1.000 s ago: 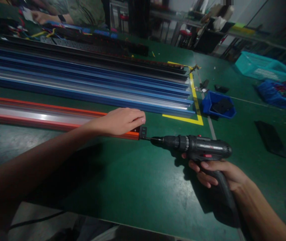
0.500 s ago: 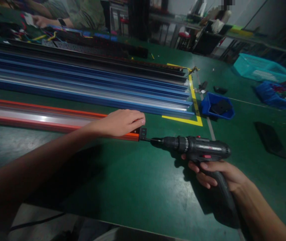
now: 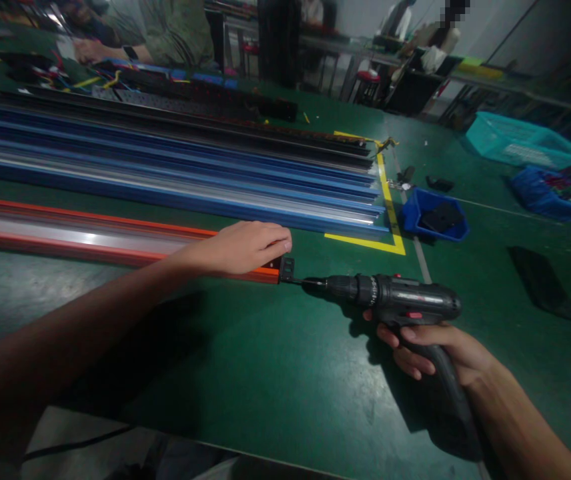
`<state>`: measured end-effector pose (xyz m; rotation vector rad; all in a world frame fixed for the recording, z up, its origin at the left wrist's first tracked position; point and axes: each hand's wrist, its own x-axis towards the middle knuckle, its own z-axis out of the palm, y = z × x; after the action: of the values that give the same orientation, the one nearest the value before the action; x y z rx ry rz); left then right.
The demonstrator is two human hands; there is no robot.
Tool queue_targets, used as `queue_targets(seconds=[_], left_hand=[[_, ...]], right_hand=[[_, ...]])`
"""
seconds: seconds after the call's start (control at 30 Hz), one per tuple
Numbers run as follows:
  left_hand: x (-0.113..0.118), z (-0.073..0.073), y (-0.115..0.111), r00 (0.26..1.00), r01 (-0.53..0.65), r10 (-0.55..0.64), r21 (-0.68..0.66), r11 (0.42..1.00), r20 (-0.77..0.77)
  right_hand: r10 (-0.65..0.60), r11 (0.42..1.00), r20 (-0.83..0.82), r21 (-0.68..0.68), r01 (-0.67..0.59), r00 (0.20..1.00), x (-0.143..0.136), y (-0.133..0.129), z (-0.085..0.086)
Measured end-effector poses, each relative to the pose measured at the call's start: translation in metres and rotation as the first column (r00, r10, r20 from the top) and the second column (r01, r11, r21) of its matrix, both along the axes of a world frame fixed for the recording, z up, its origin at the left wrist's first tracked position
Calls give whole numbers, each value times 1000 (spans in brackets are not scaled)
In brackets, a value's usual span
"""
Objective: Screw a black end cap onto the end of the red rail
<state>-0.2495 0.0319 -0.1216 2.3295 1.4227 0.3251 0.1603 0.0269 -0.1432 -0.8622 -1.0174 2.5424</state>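
Holding in the right hand (image 3: 458,347) a black pistol-shaped power drill (image 3: 410,297) with red buttons, with fingers wrapped fully around its handle. Pointing the thin metal bit (image 3: 299,282) to the left, along a nearly level long axis, sloping slightly down towards the right. Reaching with this bit to the small black slotted end piece (image 3: 288,269), but not being able to tell the exact contact at the tip. Resting the left hand (image 3: 253,247) from above, palm down and with bent fingers, on a long orange-red profile with silvery middle (image 3: 90,238), close to its right end; not being able to tell how far closing around it. As for this profile, lying lengthwise on the green tabletop (image 3: 285,373), coming from the left edge, running almost in line with the drill, and lying just in front of the long blue profiles (image 3: 215,183).
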Motion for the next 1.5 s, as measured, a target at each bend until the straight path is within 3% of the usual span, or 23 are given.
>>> queue_targets(seconds=[1.5], left_hand=[[0,1,-1,1000,4,-4,-18,1000,-7]], right_hand=[[12,1000,-3,-2,-12,1000,1,-1,1]])
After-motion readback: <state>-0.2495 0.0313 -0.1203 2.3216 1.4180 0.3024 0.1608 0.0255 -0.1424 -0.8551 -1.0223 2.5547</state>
